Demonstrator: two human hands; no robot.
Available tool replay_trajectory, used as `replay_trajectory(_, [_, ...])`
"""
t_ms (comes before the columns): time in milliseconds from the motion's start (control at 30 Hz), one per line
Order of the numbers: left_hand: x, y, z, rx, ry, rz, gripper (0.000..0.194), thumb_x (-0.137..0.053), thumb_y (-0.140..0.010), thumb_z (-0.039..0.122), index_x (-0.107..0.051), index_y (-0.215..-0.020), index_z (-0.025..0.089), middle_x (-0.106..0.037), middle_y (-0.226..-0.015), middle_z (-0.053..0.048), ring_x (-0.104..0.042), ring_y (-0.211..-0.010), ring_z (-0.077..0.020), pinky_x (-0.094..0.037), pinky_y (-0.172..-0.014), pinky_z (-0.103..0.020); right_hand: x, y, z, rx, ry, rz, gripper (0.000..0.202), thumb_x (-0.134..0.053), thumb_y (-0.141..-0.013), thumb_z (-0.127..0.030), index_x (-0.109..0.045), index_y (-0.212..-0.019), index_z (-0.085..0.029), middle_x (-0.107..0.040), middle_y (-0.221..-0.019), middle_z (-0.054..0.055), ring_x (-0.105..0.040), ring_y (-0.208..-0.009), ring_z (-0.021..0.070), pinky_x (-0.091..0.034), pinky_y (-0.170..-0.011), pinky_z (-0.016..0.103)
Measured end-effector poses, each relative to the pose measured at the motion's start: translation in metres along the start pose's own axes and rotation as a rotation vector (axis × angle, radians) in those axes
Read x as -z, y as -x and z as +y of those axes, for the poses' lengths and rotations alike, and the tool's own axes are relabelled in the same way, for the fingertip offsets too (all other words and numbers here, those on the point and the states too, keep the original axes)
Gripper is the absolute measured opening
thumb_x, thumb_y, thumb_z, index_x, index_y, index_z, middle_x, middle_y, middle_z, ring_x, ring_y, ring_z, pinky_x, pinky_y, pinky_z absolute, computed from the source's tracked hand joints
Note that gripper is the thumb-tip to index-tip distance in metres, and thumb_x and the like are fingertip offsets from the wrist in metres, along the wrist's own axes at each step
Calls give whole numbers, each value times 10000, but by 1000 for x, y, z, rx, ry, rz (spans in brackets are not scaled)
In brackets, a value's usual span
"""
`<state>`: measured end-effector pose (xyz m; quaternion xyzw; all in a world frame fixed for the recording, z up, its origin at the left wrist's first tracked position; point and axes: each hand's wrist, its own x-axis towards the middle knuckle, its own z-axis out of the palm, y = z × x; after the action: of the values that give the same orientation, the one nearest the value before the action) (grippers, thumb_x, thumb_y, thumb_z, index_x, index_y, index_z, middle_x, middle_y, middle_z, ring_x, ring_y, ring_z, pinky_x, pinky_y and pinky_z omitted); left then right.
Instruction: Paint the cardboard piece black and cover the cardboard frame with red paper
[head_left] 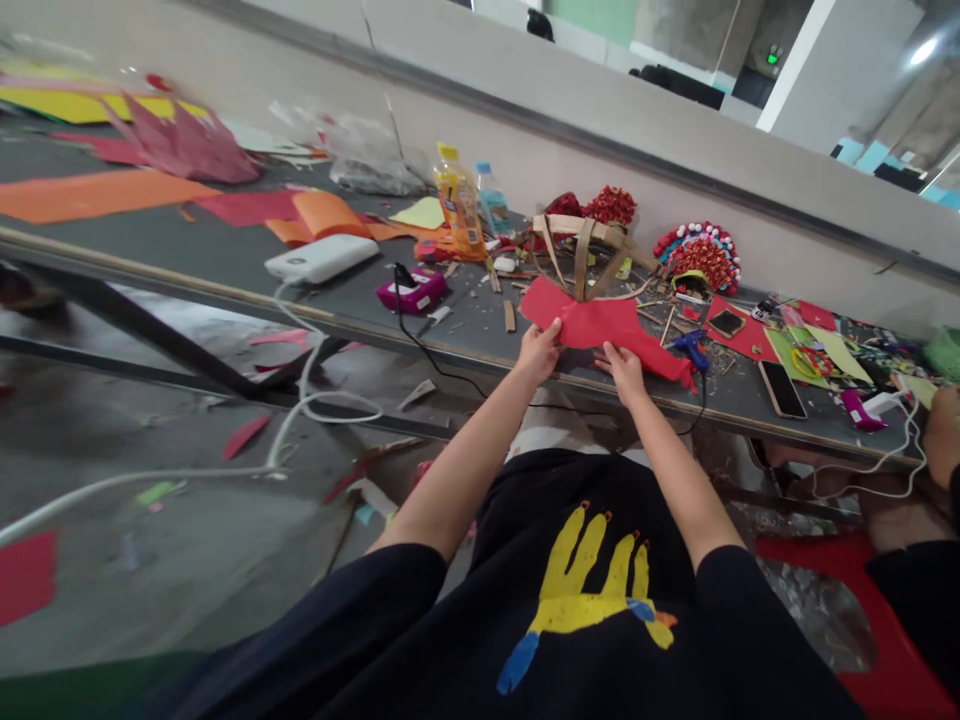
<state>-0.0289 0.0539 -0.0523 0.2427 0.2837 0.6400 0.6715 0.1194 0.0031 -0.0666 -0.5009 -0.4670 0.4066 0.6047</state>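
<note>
A red sheet (600, 325) with an uneven outline lies across the front edge of the grey table. My left hand (540, 350) pinches its lower left edge, thumb on top. At its lower middle edge my right hand (622, 370) holds it between thumb and fingers; some fingertips are hidden beneath. Just behind the sheet stands a frame of tan strips (581, 245), curved and crossed. A blue glue gun (691, 348) lies by the sheet's right end, its dark cord hanging over the edge.
An orange bottle (459, 205) and a clear bottle (493, 203) stand near the wall. Left are a white power bank (322, 260) and a purple box (412, 290). Phones (782, 388), scraps and a beaded red piece (701, 258) lie right. Another person's arm (943, 435) shows at the right edge.
</note>
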Motion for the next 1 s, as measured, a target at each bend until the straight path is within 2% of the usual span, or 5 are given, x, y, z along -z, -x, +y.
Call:
replay_trajectory(233, [4,-2,-1,56,-88,-81,319,-858,-623,223,-613,-822,174,-731,-731,13,-669,-598,-112,-521,-614,-214,9,-4,3,-59,-275,101,306,-790,-691,-424,-601,-735,-188,-697,-684,-25,-711,-769,144,-583,-858,322])
replay_trajectory(400, [3,-2,-2,37,-153,-97,304,-840,-654,283,-617,-828,175,-710,-700,16,-676,-645,-124,-518,-659,-235,6,-5,6,-49,-327,148,261,-802,-662,-379,-629,-711,-190,-692,-664,-41,-691,-729,133,-567,-871,322])
replay_trajectory(567, [0,-1,-2,9,-180,-98,369,-862,-609,311,-601,-828,170,-707,-751,5,-669,-653,-131,-525,-672,-266,3,-5,9,-18,-289,187,259,-790,-654,-407,-653,-689,-189,-690,-620,-38,-685,-702,151,-562,-855,338])
replay_trajectory(767, [-3,-2,-5,-30,-161,-58,499,-895,-537,340,-592,-900,178,-705,-801,5,-664,-655,-127,-528,-682,-266,3,6,5,34,-140,133,281,-793,-631,-432,-723,-742,-184,-767,-798,15,-710,-895,214,-521,-950,365])
replay_trajectory(1000, [-2,-4,-3,-13,-71,-13,378,-845,-642,360,-604,-878,191,-713,-743,9,-663,-622,-118,-548,-699,-254,4,14,-2,70,-25,74,222,-783,-649,-394,-743,-777,-217,-780,-873,-7,-697,-982,219,-486,-1020,368])
